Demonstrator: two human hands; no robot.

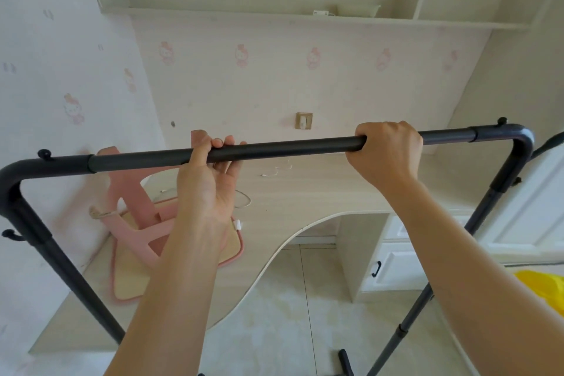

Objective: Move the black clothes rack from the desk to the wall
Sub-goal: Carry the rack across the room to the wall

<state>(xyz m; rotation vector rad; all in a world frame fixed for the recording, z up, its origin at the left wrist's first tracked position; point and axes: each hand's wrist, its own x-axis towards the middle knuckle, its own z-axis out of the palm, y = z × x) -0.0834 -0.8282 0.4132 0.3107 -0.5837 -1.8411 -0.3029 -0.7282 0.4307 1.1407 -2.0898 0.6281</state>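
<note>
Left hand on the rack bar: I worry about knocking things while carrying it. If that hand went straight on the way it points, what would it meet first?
Probably the upturned pink stool on the desk, just beyond the left hand; depth is hard to judge.

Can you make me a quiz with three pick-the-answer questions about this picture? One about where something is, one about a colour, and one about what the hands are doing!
1. Where does the pink chair lie?
A. upside down on the desk
B. on the floor
C. on the shelf

2. What colour is the clothes rack?
A. white
B. black
C. yellow

3. What are the left hand and the right hand doing?
A. hanging free
B. both gripping the rack's top bar
C. one on the bar, one on the desk

Answers:
1 A: its legs point up and its seat rests on the desk top.
2 B: bar and legs are all dark.
3 B: fingers of both hands curl around the bar.
</note>
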